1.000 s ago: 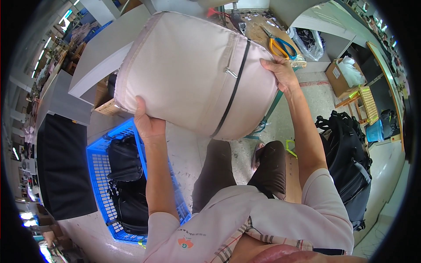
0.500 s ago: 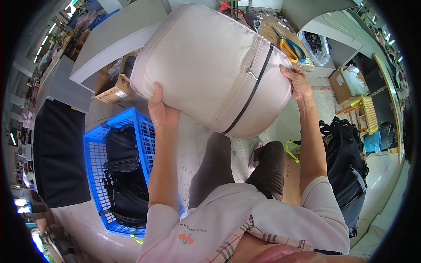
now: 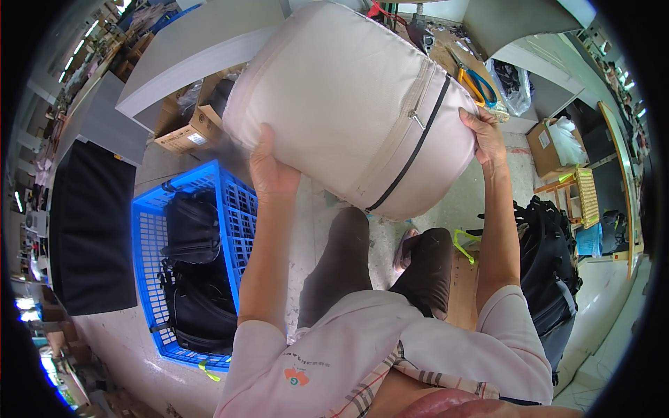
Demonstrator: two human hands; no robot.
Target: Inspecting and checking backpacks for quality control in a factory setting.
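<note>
Beige zippered fabric shell hangs above the floor between left hand and right hand, both gripping its edges; slack left fingers could let it drop toward the blue plastic basket.

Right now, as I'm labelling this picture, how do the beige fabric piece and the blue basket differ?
The beige fabric piece is unbroken cloth with a black stripe; the blue basket has walls full of holes. The beige fabric piece is held up by the left hand and right hand; the blue basket stands on the floor, with black bags inside.
</note>
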